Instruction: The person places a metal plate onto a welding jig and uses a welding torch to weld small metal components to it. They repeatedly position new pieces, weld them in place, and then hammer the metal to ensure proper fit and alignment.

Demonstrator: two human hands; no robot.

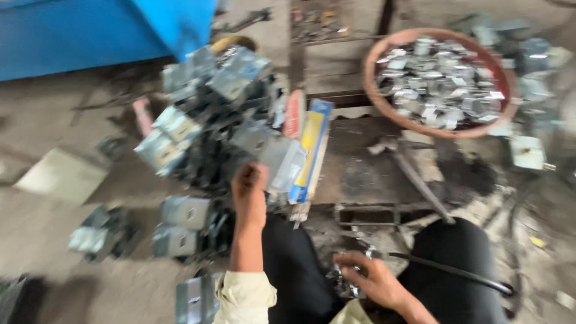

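A: Biggest first, quick. Blue machine body (90,30) fills the upper left of the frame. Below it, left of centre, a big heap of bent metal brackets (210,120), grey and shiny, spilling down toward the lower left.

B: Upper right?

A: Round reddish basin (369,84), full of small shiny metal clips (441,81). More loose metal pieces just right of it, blurred.

B: Centre?

A: Dark, dirty metal work plate (360,168), with a long iron bar (420,180) lying slanted across it. A yellow and blue flat packet (312,147) leans between the heap and the plate.

B: Hands?

A: Left hand (251,186) reaches up to the bracket heap at centre, fingers closed around the edge of one bracket, though blur hides the exact grasp. Right hand (375,279), bottom centre, curls over a small shiny metal part (345,282) held near the lap; fingers bent round it, grasping it.

B: Anything else?

A: Dark trousers at the bottom, pale sleeve cuff (243,297) on the left arm.
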